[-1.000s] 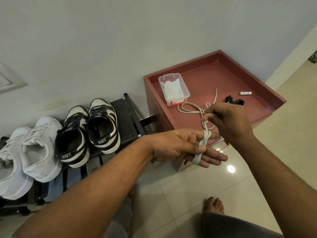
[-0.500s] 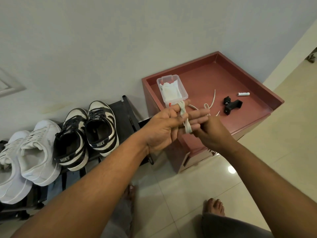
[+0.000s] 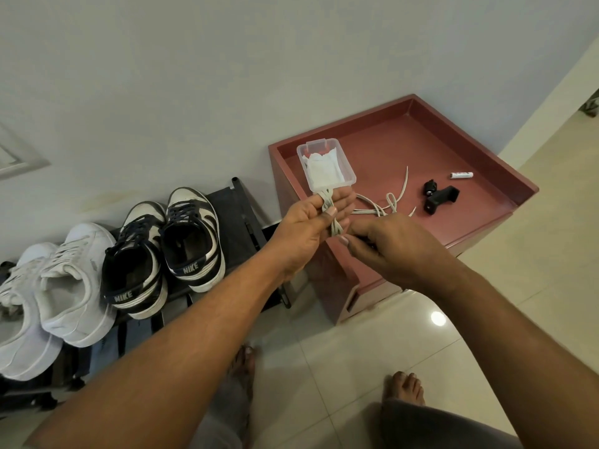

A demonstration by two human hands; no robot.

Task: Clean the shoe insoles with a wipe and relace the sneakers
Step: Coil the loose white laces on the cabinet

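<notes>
- Sneakers are counted as four, all set on a black rack (image 3: 241, 218) against the wall: two white sneakers (image 3: 64, 286) at the far left, and two Nike sneakers (image 3: 191, 241) in black and white just beside them, heels turned to the camera.
- One left hand (image 3: 308, 228) is held up in front of the cabinet's near corner. One pale lace (image 3: 332, 218) is wound around its fingers and is clamped there by the thumb.
- One clear box (image 3: 349, 176) is seen on the cabinet top, just beyond the left fingertips, with white wipes (image 3: 324, 171) folded inside. How many wipes there are cannot be told.
- The rest of the lace is trailed from the left hand onto the cabinet top, where it is left in loose loops with one end pointing away.
- One right hand (image 3: 392, 247) is placed just beside the left palm. The lace is pinched between its thumb and forefinger, with the other fingers curled under.
- Two bare feet (image 3: 403, 388) are planted on the pale tiled floor (image 3: 486, 319).
- One black clip (image 3: 439, 198) is laid on the top, right of the loops.
- One small white battery (image 3: 462, 175) is laid near the clip.
- One red cabinet (image 3: 437, 140) with a raised rim carries the box, loops, clip and battery.
</notes>
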